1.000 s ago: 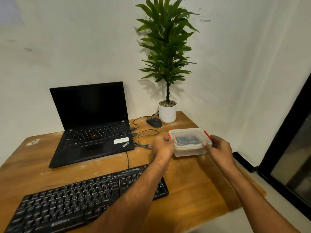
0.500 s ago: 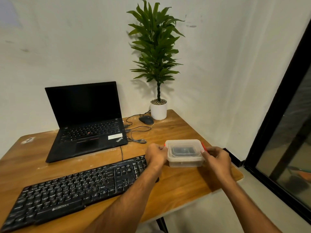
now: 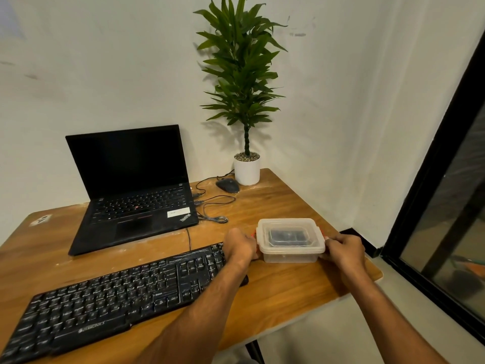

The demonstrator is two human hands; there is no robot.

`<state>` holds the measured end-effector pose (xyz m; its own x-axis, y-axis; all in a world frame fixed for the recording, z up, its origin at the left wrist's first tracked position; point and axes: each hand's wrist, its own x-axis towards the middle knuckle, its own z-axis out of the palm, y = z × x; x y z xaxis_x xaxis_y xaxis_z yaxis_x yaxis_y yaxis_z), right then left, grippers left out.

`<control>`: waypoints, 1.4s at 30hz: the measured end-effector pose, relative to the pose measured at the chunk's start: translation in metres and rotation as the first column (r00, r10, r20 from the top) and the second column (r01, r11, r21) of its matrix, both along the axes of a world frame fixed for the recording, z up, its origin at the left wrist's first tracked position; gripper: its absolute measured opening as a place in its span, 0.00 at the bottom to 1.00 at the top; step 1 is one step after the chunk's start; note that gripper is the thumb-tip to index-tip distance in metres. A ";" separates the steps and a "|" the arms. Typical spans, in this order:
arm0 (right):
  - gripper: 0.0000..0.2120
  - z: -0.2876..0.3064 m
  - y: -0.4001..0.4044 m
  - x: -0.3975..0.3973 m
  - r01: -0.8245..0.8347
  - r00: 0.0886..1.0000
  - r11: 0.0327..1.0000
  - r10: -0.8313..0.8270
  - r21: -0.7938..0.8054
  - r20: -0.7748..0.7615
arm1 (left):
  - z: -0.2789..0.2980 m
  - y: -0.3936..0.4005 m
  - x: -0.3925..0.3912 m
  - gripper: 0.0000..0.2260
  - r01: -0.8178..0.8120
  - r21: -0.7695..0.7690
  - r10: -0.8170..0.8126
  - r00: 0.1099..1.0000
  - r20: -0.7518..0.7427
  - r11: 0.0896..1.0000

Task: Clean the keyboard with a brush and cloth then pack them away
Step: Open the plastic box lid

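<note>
A clear plastic box [image 3: 290, 241] with a lid and red side clips rests on the wooden table [image 3: 288, 292], right of the black keyboard [image 3: 110, 298]. Something dark shows through its lid; I cannot tell what. My left hand [image 3: 240, 248] grips the box's left end at the red clip, lying over the keyboard's right corner. My right hand [image 3: 343, 249] grips the right end. No brush or cloth is visible outside the box.
An open black laptop [image 3: 131, 190] stands behind the keyboard. A black mouse [image 3: 227, 185] with looped cables and a potted plant [image 3: 246, 168] sit at the back right corner. The table's right edge drops off just past my right hand, beside a dark glass door [image 3: 446, 219].
Both hands have brought the box toward me and down from mid-air onto the table beside the keyboard. The view has also shifted.
</note>
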<state>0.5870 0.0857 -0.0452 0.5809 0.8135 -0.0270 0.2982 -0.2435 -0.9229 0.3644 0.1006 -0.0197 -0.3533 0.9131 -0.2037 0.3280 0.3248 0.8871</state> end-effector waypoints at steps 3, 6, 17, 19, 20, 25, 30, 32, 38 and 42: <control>0.05 0.001 -0.003 0.002 0.001 0.995 1.000 0.000 -0.005 0.099 | 0.005 -0.001 0.002 0.16 0.007 0.067 -0.001 0.996 -0.091 0.998; 0.08 0.010 -0.006 0.002 0.015 0.987 0.998 -0.026 0.069 0.156 | 0.007 0.007 0.001 0.10 0.060 0.130 -0.035 0.982 -0.184 0.990; 0.05 0.031 -0.009 -0.003 -0.101 0.991 0.986 0.089 0.130 0.100 | 0.027 0.007 0.000 0.04 0.036 0.131 -0.019 0.991 -0.130 0.991; 0.05 0.037 -0.011 -0.003 -0.092 0.992 0.979 0.076 0.182 0.096 | 0.032 0.007 -0.001 0.05 0.033 0.157 -0.019 0.996 -0.086 0.987; 0.04 0.040 -0.013 -0.003 -0.097 0.993 0.974 0.080 0.206 0.087 | 0.033 0.006 -0.002 0.05 0.029 0.172 -0.020 0.998 -0.057 0.985; 0.02 0.040 -0.024 0.009 -0.222 0.974 0.928 0.227 0.298 0.020 | 0.033 -0.009 -0.014 0.08 -0.022 0.214 -0.041 0.957 0.287 0.977; 0.07 0.033 -0.052 0.018 -0.373 0.918 0.848 0.397 0.376 0.014 | 0.032 -0.035 -0.026 0.13 0.019 0.117 -0.074 0.868 0.491 0.993; 0.11 0.031 -0.063 0.019 -0.391 0.908 0.832 0.419 0.394 0.015 | 0.030 -0.044 -0.031 0.12 0.082 0.085 -0.113 0.858 0.501 0.993; 0.15 0.019 -0.087 0.017 -0.373 0.916 0.872 0.400 0.317 -0.023 | 0.024 -0.065 -0.029 0.08 0.174 -0.050 -0.136 0.891 0.434 0.983; 0.04 0.008 -0.082 0.017 -0.351 0.936 0.919 0.347 0.178 0.056 | 0.013 -0.067 -0.027 0.04 0.204 -0.066 -0.180 0.947 0.265 0.977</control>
